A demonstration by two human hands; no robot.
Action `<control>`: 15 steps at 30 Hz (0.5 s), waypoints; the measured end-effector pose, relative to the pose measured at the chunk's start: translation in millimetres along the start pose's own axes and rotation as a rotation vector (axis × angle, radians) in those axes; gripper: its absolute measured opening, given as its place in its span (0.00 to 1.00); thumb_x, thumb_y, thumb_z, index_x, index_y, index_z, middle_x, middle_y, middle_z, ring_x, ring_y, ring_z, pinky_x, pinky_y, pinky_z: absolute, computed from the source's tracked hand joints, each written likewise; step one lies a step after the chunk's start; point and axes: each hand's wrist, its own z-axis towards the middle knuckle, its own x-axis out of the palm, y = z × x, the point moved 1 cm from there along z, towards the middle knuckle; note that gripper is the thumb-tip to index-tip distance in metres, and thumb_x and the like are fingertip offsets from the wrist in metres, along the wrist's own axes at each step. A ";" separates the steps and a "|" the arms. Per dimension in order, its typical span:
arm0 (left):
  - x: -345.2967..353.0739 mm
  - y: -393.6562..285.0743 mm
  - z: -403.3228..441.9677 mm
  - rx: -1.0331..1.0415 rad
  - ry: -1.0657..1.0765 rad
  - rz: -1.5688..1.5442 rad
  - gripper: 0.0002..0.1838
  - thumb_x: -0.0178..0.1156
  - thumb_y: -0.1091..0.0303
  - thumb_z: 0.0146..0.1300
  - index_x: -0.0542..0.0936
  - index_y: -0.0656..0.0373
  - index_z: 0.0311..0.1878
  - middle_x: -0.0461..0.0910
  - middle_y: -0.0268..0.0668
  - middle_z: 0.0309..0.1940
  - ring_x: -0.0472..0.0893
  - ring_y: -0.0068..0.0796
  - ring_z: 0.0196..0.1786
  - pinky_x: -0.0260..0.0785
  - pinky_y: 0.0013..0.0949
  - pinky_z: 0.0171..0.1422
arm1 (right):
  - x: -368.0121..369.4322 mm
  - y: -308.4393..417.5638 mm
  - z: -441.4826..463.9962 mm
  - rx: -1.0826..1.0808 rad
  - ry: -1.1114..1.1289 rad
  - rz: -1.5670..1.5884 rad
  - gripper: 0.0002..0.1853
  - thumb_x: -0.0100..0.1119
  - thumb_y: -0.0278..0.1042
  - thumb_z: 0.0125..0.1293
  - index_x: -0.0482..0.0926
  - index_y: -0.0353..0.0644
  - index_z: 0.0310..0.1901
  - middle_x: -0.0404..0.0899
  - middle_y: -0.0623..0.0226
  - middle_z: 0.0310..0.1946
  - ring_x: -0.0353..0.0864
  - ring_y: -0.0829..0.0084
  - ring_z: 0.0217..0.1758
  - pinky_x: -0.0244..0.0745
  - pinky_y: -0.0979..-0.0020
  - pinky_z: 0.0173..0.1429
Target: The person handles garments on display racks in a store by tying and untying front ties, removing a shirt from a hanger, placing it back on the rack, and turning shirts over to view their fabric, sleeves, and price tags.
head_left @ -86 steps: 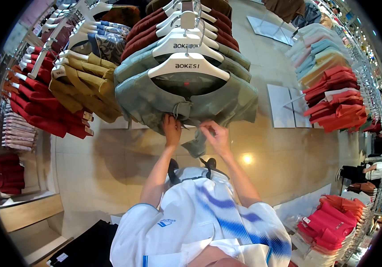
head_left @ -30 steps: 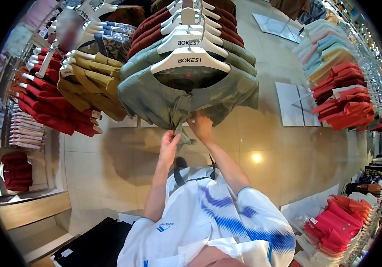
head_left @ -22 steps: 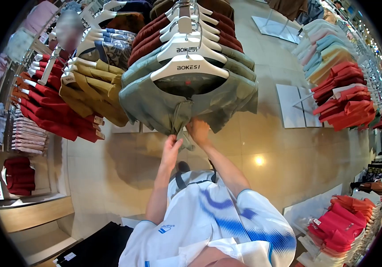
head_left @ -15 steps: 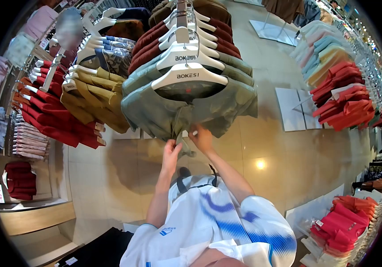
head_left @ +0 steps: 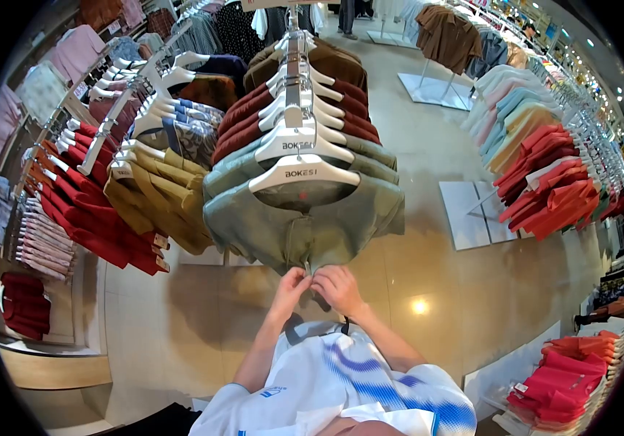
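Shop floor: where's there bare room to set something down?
Bare floor lies right of the green tops, up to the white base beside the red clothes, and left, below the mustard jackets. Crowded: the packed racks at left, and the front top's edge, between left hand and right hand.

Glossy tan floor tiles (head_left: 203, 320) reflect a bright light spot (head_left: 419, 306) right of center. White display bases (head_left: 464, 216) stand at right; a wood-fronted shelf (head_left: 54, 368) sits lower left; small lights dot the upper right.

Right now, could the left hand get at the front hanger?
Likely yes: the front hanger shows bare in the middle, though the left hand would first have to release the green garment.
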 end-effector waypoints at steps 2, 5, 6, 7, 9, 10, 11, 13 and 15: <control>-0.8 -0.8 -2.4 -0.033 0.168 -0.194 0.03 0.57 0.74 0.68 0.74 0.59 0.44 0.75 0.27 0.38 0.73 0.16 0.42 0.66 0.24 0.47 | -5.7 2.6 6.8 -0.036 -0.018 0.002 0.14 0.72 0.30 0.46 0.78 0.43 0.35 0.79 0.66 0.39 0.79 0.61 0.44 0.74 0.62 0.46; -4.7 5.8 -1.0 -0.056 0.253 -0.330 0.04 0.56 0.74 0.70 0.74 0.57 0.45 0.75 0.28 0.40 0.73 0.17 0.45 0.67 0.26 0.50 | -8.5 4.6 11.5 -0.021 -0.012 0.036 0.14 0.71 0.36 0.49 0.77 0.44 0.35 0.78 0.67 0.43 0.78 0.63 0.50 0.74 0.60 0.51; -4.8 5.5 -2.1 -0.078 0.281 -0.418 0.04 0.56 0.74 0.70 0.74 0.56 0.45 0.75 0.28 0.41 0.74 0.17 0.45 0.67 0.26 0.50 | -3.7 1.7 10.8 -0.031 0.006 0.070 0.13 0.71 0.36 0.49 0.78 0.44 0.35 0.78 0.67 0.42 0.78 0.63 0.48 0.75 0.61 0.49; -5.0 4.9 -2.9 -0.074 0.277 -0.418 0.04 0.56 0.74 0.70 0.74 0.56 0.45 0.75 0.28 0.41 0.74 0.17 0.45 0.67 0.26 0.50 | -0.4 -0.6 10.0 -0.043 0.023 0.103 0.13 0.71 0.36 0.50 0.78 0.44 0.34 0.78 0.67 0.41 0.79 0.63 0.47 0.75 0.61 0.48; -6.1 2.3 -5.7 -0.121 0.241 -0.474 0.03 0.56 0.72 0.70 0.73 0.55 0.44 0.74 0.28 0.40 0.74 0.18 0.45 0.66 0.26 0.50 | 0.7 -0.2 7.9 -0.011 0.038 0.132 0.13 0.72 0.34 0.48 0.78 0.43 0.33 0.79 0.67 0.39 0.79 0.62 0.45 0.75 0.61 0.47; -5.8 0.2 -7.8 -0.116 0.237 -0.473 0.03 0.56 0.72 0.70 0.73 0.55 0.44 0.74 0.28 0.40 0.74 0.18 0.45 0.66 0.26 0.50 | 0.2 0.5 8.6 0.026 0.052 0.157 0.13 0.73 0.33 0.46 0.78 0.43 0.32 0.79 0.67 0.38 0.79 0.61 0.43 0.75 0.61 0.45; -4.4 -1.8 -10.6 -0.135 0.224 -0.500 0.03 0.56 0.72 0.70 0.73 0.55 0.44 0.74 0.28 0.40 0.74 0.18 0.46 0.66 0.26 0.51 | -0.9 1.1 10.3 0.022 0.053 0.160 0.13 0.73 0.33 0.46 0.78 0.43 0.32 0.79 0.67 0.38 0.79 0.61 0.43 0.75 0.61 0.45; -4.3 -1.5 -13.3 -0.154 0.210 -0.528 0.03 0.56 0.71 0.71 0.73 0.55 0.44 0.74 0.27 0.40 0.74 0.18 0.46 0.66 0.26 0.51 | -3.9 2.2 13.5 0.010 0.052 0.165 0.13 0.73 0.34 0.48 0.78 0.43 0.32 0.79 0.67 0.35 0.80 0.63 0.37 0.76 0.63 0.40; -5.9 1.8 -15.2 -0.153 0.189 -0.545 0.02 0.55 0.72 0.71 0.73 0.55 0.44 0.74 0.28 0.40 0.74 0.18 0.46 0.66 0.26 0.52 | -4.1 5.0 12.7 0.034 0.069 0.177 0.12 0.72 0.35 0.50 0.78 0.44 0.32 0.78 0.68 0.34 0.80 0.65 0.36 0.76 0.65 0.37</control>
